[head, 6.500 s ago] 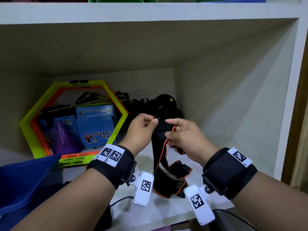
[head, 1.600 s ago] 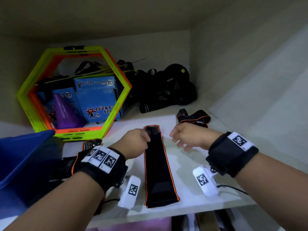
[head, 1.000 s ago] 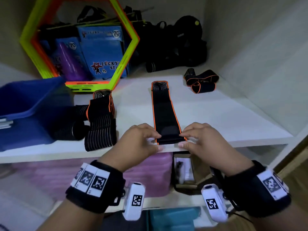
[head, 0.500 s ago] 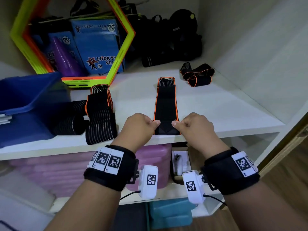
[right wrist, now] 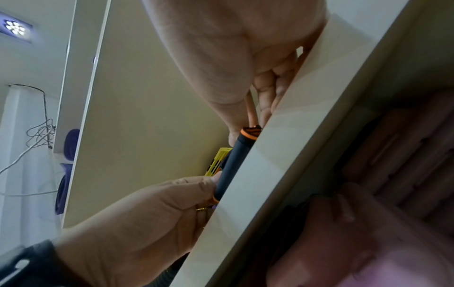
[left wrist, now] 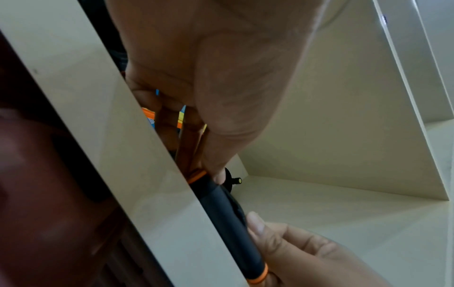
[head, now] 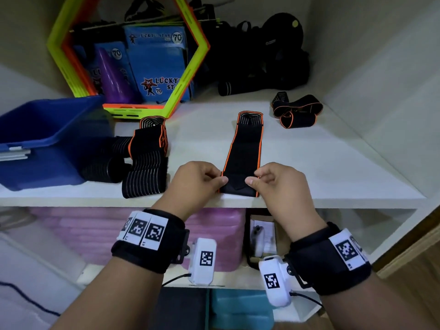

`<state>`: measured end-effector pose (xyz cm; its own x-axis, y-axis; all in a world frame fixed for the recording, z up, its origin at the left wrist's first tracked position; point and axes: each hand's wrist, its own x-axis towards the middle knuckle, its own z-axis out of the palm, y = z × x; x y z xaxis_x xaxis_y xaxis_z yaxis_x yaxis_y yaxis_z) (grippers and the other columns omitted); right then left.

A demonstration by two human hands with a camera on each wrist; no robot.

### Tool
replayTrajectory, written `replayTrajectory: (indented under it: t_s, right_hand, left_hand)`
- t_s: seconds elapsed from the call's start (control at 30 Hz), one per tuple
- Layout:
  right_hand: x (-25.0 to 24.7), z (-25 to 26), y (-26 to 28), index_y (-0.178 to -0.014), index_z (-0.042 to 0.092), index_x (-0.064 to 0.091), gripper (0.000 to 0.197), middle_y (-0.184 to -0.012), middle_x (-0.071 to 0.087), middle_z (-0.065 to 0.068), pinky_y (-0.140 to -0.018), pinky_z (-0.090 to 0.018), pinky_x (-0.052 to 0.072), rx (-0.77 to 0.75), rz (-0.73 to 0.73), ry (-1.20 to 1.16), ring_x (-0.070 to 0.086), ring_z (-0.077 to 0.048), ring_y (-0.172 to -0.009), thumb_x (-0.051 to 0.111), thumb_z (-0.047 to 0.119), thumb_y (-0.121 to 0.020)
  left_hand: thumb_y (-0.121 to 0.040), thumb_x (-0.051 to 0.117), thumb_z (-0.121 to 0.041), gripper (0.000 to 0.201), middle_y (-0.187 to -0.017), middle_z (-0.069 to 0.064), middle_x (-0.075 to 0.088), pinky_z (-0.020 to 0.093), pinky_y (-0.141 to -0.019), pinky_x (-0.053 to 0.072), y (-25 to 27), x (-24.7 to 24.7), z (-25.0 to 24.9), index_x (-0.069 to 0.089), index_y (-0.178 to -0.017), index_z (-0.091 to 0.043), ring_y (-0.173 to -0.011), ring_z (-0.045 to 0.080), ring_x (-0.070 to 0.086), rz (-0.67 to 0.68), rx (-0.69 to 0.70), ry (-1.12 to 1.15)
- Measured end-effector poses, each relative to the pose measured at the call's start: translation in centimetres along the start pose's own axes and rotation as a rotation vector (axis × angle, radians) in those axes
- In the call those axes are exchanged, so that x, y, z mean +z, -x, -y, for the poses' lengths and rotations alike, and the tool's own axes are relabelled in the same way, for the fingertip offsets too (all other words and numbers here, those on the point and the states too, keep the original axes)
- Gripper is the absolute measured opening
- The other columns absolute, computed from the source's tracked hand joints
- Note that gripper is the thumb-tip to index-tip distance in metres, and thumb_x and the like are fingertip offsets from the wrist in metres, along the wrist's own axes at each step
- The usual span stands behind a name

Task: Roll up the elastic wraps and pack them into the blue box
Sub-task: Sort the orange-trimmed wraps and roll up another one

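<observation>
Hands, left hand (head: 198, 181) and right hand (head: 273, 181), pinch the wrap (head: 245, 153) end at the shelf (head: 333, 163) front edge, probably to start a tight roll.

The left hand (head: 195, 181) and right hand (head: 277, 184) pinch the rolled near end of the black wrap (head: 244, 153) (orange-edged), the rest stretching beyond the fingertips.
</observation>
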<state>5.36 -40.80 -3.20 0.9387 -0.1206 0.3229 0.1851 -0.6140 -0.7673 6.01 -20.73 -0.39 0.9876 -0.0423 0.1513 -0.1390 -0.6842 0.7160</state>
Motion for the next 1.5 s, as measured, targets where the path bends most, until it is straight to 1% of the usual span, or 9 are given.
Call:
replayTrajectory:
  t_s: [0.33,0.53,0.7,0.8,0.9,1.03,1.1,1.3,1.5]
  right_hand:
    - [-0.3,-0.4,-0.6,-0.096,0.030,0.072,0.015,-0.088,0.065,0.010,-0.086,-0.045,0.052,-0.075,0.075,0.062,0.063,-0.016,-0.091,0.072,0.040,-0.085]
    - [-0.4,0.6,-0.9,-0.093,0.027,0.074,0.011,-0.087,0.068,0.008,-0.081,-0.039,0.054,-0.062,0.131,0.114,0.066,-0.017,-0.081,0.074,0.034,-0.085]
    - [-0.7,0.8,-0.6,-0.107,0.019,0.072,0.025,-0.093,0.066,0.006,-0.072,-0.018,0.047,0.026,0.116,0.046,0.064,-0.007,-0.080,0.076,0.029,-0.085]
    - [-0.7,0.8,-0.7,-0.105,0.019,0.074,0.025,-0.088,0.066,0.007,-0.076,-0.022,0.046,0.035,0.102,0.078,0.063,-0.010,-0.086,0.077,0.031,-0.084]
    - [-0.7,1.0,-0.7,-0.101,0.019,0.075,0.021,-0.091,0.063,0.006,-0.071,-0.017,0.043,0.028,0.105,0.110,0.062,-0.011,-0.088,0.077,0.032,-0.084]
    - [-0.8,1.4,-0.6,-0.089,0.019,0.073,0.010,-0.100,0.059,0.003,-0.073,-0.022,0.042,-0.079,0.069,0.175,0.058,-0.013,-0.089,0.077,0.026,-0.083]
    - [-0.7,1.5,-0.4,-0.087,0.015,0.074,0.007,-0.100,0.063,0.001,-0.082,-0.031,0.046,-0.141,0.109,0.228,0.060,-0.017,-0.091,0.071,0.021,-0.087]
    - [-1.6,1.4,1.6,-0.132,0.024,0.062,0.067,-0.134,0.058,0.014,-0.098,-0.034,0.045,-0.198,0.350,0.438,0.053,-0.020,-0.108,0.055,0.067,-0.081]
    - [-1.7,1.0,0.6,-0.119,0.028,0.070,0.032,-0.109,0.064,0.010,-0.092,-0.035,0.047,-0.178,0.298,0.311,0.058,-0.020,-0.101,0.069,0.018,-0.089]
  left_hand:
    - [-0.095,0.063,-0.027,0.022,-0.094,0.004,0.068,0.034,-0.082,0.047,0.5,1.0,-0.1,0.078,-0.089,-0.011,-0.089,0.018,0.062,-0.019,0.161,-0.241]
    - [-0.092,0.066,-0.027,0.028,-0.080,0.002,0.064,0.035,-0.075,0.047,0.2,0.7,-0.1,0.060,-0.066,-0.020,-0.086,0.021,0.061,0.028,0.128,-0.250]
    - [-0.085,0.077,-0.027,0.028,-0.094,-0.010,0.068,0.022,-0.073,0.045,0.3,0.5,-0.4,0.068,-0.111,-0.025,-0.081,0.013,0.062,-0.068,0.050,-0.089]
    - [-0.089,0.071,-0.021,0.023,-0.093,-0.011,0.068,0.018,-0.073,0.045,0.0,0.6,-0.4,0.069,-0.111,-0.029,-0.078,0.010,0.059,0.002,0.150,-0.153]
    - [-0.095,0.062,-0.018,0.021,-0.118,-0.002,0.071,0.024,-0.095,0.045,-0.2,1.0,0.4,0.075,-0.112,-0.016,-0.105,0.016,0.064,0.042,0.321,-0.252]
    - [-0.083,0.061,-0.062,0.059,-0.130,-0.008,0.065,0.036,-0.099,0.047,0.5,0.7,1.3,0.068,-0.126,-0.022,-0.114,0.017,0.058,0.127,0.355,-0.333]
    - [-0.076,0.070,-0.062,0.066,-0.128,-0.009,0.065,0.039,-0.096,0.048,1.0,0.8,1.6,0.064,-0.130,-0.024,-0.111,0.018,0.056,0.119,0.357,-0.398]
    - [-0.081,0.075,-0.044,0.040,-0.106,-0.009,0.072,0.044,-0.083,0.049,2.0,1.4,1.7,0.071,-0.116,-0.027,-0.094,0.023,0.059,-0.064,0.382,-0.401]
    - [-0.085,0.075,-0.040,0.028,-0.094,-0.006,0.077,0.046,-0.077,0.052,1.9,1.2,1.5,0.076,-0.109,-0.026,-0.084,0.023,0.063,-0.107,0.369,-0.282]
